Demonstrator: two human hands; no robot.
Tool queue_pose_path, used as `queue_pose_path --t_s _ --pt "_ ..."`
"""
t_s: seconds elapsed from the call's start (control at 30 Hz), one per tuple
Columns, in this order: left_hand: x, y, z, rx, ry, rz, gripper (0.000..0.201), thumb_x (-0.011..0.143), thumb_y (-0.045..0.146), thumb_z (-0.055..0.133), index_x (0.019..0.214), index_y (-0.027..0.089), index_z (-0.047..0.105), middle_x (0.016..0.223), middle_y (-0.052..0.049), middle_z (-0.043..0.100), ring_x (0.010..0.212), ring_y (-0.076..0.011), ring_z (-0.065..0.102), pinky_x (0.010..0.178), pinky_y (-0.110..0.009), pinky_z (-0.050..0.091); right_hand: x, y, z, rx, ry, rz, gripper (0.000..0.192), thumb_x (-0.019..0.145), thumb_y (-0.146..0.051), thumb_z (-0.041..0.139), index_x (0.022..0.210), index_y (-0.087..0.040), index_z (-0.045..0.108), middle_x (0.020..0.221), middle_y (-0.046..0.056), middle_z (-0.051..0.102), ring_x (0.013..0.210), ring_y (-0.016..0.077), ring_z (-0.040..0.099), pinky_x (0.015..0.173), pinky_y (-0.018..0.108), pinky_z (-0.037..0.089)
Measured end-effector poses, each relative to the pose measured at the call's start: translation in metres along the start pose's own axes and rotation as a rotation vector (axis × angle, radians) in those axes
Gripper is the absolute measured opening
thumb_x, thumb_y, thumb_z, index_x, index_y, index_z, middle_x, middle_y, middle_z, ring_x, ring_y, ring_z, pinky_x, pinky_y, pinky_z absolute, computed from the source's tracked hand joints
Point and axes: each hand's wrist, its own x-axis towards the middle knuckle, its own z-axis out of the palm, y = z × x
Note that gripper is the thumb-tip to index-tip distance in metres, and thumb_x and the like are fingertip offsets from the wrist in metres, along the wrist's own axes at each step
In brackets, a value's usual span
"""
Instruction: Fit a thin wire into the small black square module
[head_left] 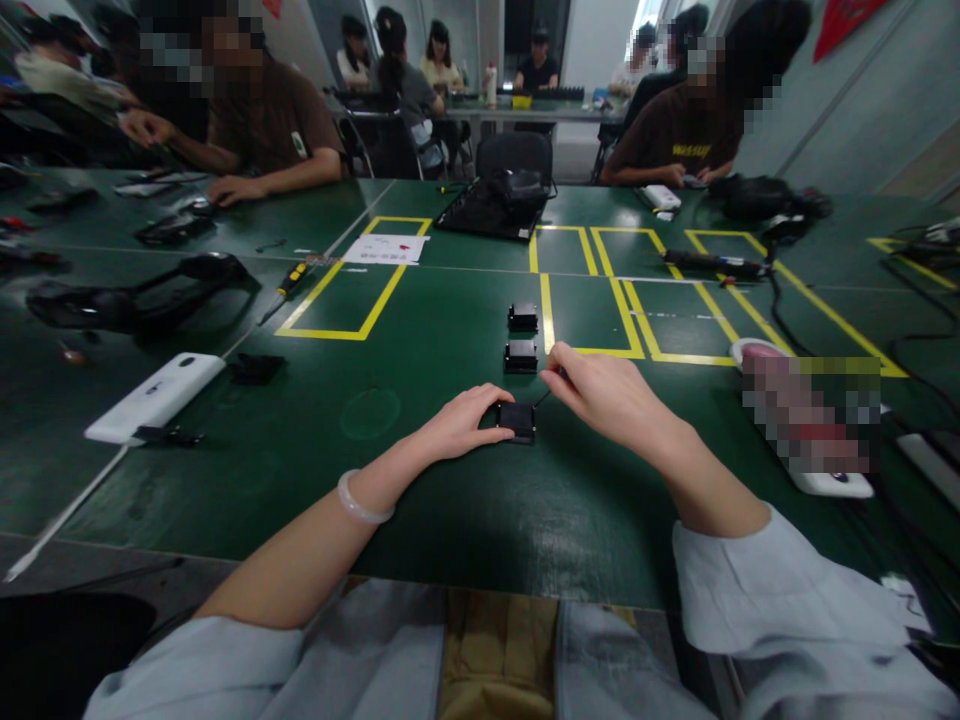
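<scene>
The left hand (465,420) pinched the near black block (517,421) on the green table (420,520), steadying it, while the right hand (604,395) pinched a thin tool (553,384) angled at it; 2 more blocks (521,337) waited farther off.

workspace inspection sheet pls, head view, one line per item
surface: green table marked with yellow tape boxes
job's things: near black block under the hands; two more black blocks in a row beyond it
clutter: white device at left, yellow-handled screwdriver, paper sheet, black tray
hands: left hand holds the near black block; right hand pinches a thin dark tool pointed at it
cables: black cable at right; black strap at left
surroundings: other people seated at far edge and at a table behind
</scene>
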Motion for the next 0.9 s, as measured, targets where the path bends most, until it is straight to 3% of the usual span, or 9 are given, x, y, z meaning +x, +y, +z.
queue_pose_path --t_s 0.17,0.47,0.7,0.9 --pt "0.0000 -0.0003 0.0000 0.005 0.000 -0.002 0.037 0.088 0.045 0.061 0.116 0.021 0.055 0.109 -0.007 0.060 0.101 -0.0248 0.058 0.087 -0.036 0.045 0.0012 -0.0038 -0.0027 -0.108 -0.049 0.045 0.031 0.099 -0.038 0.031 0.097 -0.019 0.055 0.076 0.007 0.068 0.065 0.0192 0.060 0.054 0.028 0.022" --pt "0.0001 -0.0019 0.0002 0.019 -0.005 0.004 0.038 0.088 0.046 0.061 0.116 0.020 0.054 0.109 -0.007 0.060 0.101 -0.0241 0.058 0.087 -0.035 0.045 -0.0034 -0.0023 -0.0014 0.053 -0.026 -0.045 0.019 0.094 -0.026 0.038 0.108 -0.019 0.048 0.084 0.003 0.068 0.066 0.0161 0.059 0.054 0.026 0.025" --pt "-0.0004 -0.0015 0.0010 0.019 -0.006 -0.004 0.037 0.088 0.045 0.061 0.115 0.020 0.055 0.108 -0.007 0.060 0.101 -0.0244 0.058 0.087 -0.035 0.045 -0.0016 -0.0055 -0.0038 -0.027 -0.053 -0.012 0.027 0.098 -0.039 0.035 0.098 -0.020 0.054 0.077 0.005 0.068 0.066 0.0176 0.060 0.054 0.027 0.023" --pt "0.0001 -0.0013 0.0009 0.014 -0.002 0.001 0.038 0.088 0.045 0.061 0.117 0.020 0.055 0.108 -0.007 0.060 0.100 -0.0242 0.057 0.088 -0.035 0.045 -0.0020 -0.0028 -0.0029 -0.012 -0.057 -0.024 0.023 0.097 -0.030 0.034 0.107 -0.019 0.052 0.080 0.004 0.068 0.066 0.0167 0.060 0.054 0.027 0.023"
